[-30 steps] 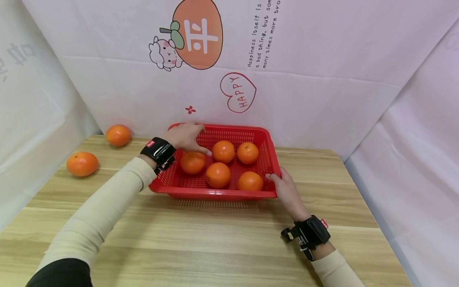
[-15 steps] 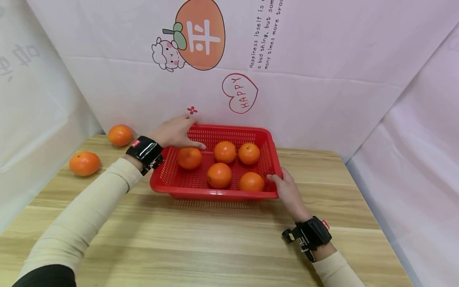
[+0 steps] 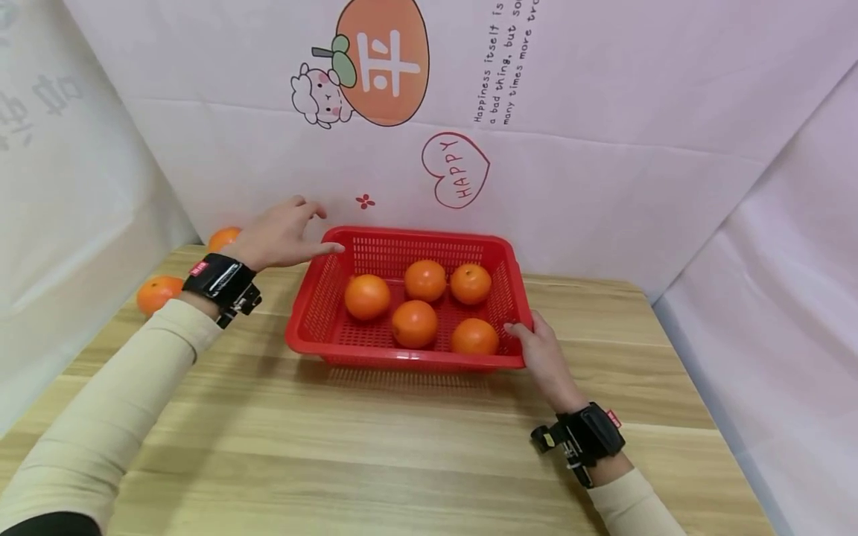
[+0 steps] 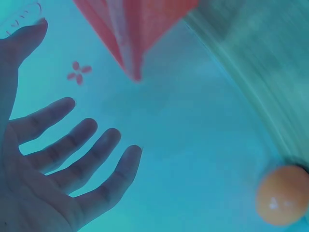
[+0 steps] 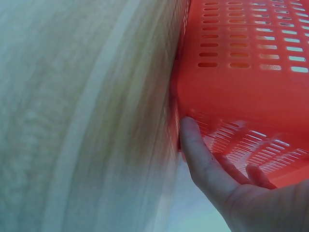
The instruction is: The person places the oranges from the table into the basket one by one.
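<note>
A red plastic basket (image 3: 405,360) with slotted walls stands on the table, and several oranges (image 3: 414,324) lie in it. My right hand (image 3: 546,362) grips its right side, the thumb over the rim. In the right wrist view, fingers of the right hand (image 5: 227,186) lie against the slotted wall. My left hand (image 3: 278,234) hangs in the air past the basket's left rim, fingers spread and holding nothing. The left wrist view shows the left hand (image 4: 72,164) apart from the basket corner (image 4: 133,53).
Two oranges lie outside the basket at the table's left: a rear orange (image 3: 223,238), partly behind the left hand, and a nearer orange (image 3: 157,293), partly behind the wrist. White printed cloth (image 3: 590,89) walls the back and sides of the wooden table (image 3: 402,454).
My left hand has withdrawn from over the basket, leftward and up, uncovering the leftmost orange inside, which now sits free of it. My right hand keeps its grip on the basket.
</note>
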Demonstrator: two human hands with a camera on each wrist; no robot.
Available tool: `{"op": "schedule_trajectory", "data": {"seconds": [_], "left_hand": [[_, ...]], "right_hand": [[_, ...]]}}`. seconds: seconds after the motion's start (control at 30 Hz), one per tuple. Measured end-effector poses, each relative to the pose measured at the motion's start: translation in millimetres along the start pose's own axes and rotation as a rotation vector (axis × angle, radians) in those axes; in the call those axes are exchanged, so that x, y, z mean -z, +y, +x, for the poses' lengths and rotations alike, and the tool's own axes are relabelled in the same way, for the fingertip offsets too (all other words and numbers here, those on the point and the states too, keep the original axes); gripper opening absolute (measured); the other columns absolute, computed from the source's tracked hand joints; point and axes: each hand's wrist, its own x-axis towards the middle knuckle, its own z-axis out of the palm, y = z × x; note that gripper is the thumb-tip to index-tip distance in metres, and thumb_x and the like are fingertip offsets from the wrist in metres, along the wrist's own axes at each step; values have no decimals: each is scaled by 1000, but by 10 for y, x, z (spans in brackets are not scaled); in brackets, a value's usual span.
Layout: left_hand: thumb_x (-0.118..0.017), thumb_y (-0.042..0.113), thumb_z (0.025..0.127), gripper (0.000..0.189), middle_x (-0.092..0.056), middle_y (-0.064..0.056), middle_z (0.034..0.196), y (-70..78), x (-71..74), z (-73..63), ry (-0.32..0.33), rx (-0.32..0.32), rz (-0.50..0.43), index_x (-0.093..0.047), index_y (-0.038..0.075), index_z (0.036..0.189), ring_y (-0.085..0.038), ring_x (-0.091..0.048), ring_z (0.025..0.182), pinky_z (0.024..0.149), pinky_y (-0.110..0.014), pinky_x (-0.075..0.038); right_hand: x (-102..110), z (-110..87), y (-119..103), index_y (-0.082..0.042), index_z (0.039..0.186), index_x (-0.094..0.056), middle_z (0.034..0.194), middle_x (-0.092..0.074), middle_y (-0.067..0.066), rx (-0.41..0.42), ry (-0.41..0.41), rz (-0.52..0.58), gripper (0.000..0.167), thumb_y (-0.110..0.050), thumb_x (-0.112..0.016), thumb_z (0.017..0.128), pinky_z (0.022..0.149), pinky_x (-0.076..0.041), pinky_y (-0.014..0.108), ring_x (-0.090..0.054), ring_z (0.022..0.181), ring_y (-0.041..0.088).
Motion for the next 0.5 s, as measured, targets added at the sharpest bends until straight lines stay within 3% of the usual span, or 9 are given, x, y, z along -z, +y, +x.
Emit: {"op": "schedule_trajectory", "data": {"seconds": [0.23,0.5], "left_hand": [[-67,67,92,82,-53,-25,140,-311,66,-220,29,82,-4,-56,4,142,-40,-58,114,92,-59,-56],[-68,57,96,79,-51,-34,136,-751,99,-534,90,123,-17,-53,-9,138,-46,-55,113,92,-63,-52]], "right_hand": [[22,-9,10,-4,148,-45,142,-55,18,-9,-12,0,43,-22,-45,109,92,-49,22,-57,116,25],[29,7,0,-4,146,-46,140,-55,19,-2,-6,6,41,-21,-44,109,91,-50,22,-58,111,23]]}}
